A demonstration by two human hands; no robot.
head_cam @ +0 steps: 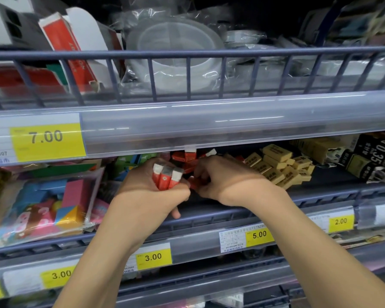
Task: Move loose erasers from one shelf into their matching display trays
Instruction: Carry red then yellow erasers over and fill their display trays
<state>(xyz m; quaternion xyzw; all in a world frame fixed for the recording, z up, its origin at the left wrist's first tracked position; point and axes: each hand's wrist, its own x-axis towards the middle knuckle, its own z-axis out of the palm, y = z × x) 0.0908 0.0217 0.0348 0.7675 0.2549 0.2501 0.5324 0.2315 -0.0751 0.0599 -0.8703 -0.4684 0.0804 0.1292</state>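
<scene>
Three red-sleeved white block erasers (167, 176) are gripped upright in the left hand (151, 192) at the middle shelf (231, 213). Just right, another red eraser (195, 182) is pinched by the right hand (222, 181). Tan erasers (282, 165) are piled farther right.

Tiered grey-blue store shelves (209, 213) with wire rails (187, 54) and clear plastic price strips (231, 121). Yellow price labels (47, 141) line the front edges. The space above the top shelf is dark.
</scene>
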